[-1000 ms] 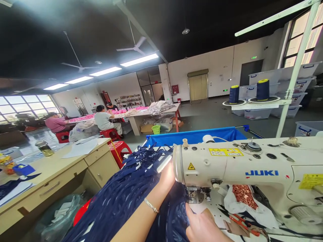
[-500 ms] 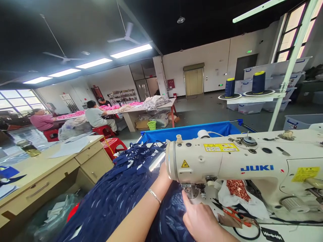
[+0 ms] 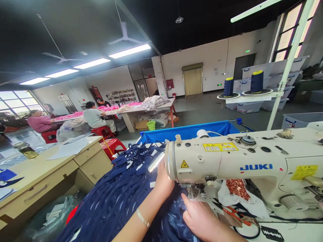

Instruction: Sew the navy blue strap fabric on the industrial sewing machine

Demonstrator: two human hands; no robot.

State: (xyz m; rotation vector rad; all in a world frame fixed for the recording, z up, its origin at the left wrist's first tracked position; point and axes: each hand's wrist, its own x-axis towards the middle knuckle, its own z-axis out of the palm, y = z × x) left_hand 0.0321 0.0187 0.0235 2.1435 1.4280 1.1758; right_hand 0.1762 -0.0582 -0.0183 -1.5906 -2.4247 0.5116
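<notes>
A large heap of navy garments [image 3: 111, 195] with narrow straps and white labels lies at the left of the white JUKI sewing machine [image 3: 196, 163]. My left hand [image 3: 163, 179] rests on this cloth beside the left end of the machine head, which hides its fingertips. Below the head, my right hand [image 3: 199, 215] lies at the front of the presser foot [image 3: 193, 190]. Its index finger stretches towards the foot over navy lace cloth [image 3: 176, 208], thumb apart from it; the other fingers are tucked out of sight.
Orange-handled scissors [image 3: 236, 215] and a white bag of copper-coloured bits [image 3: 238, 190] lie under the machine arm. Navy thread cones [image 3: 256, 82] stand above. Behind is a blue cloth bin [image 3: 186, 131]; a desk [image 3: 50, 168] stands left. Co-workers [image 3: 94, 116] sit at a long table.
My left hand and forearm have come back towards me, showing more of the hand beside the machine head. My right hand stays by the presser foot. The view has shifted slightly.
</notes>
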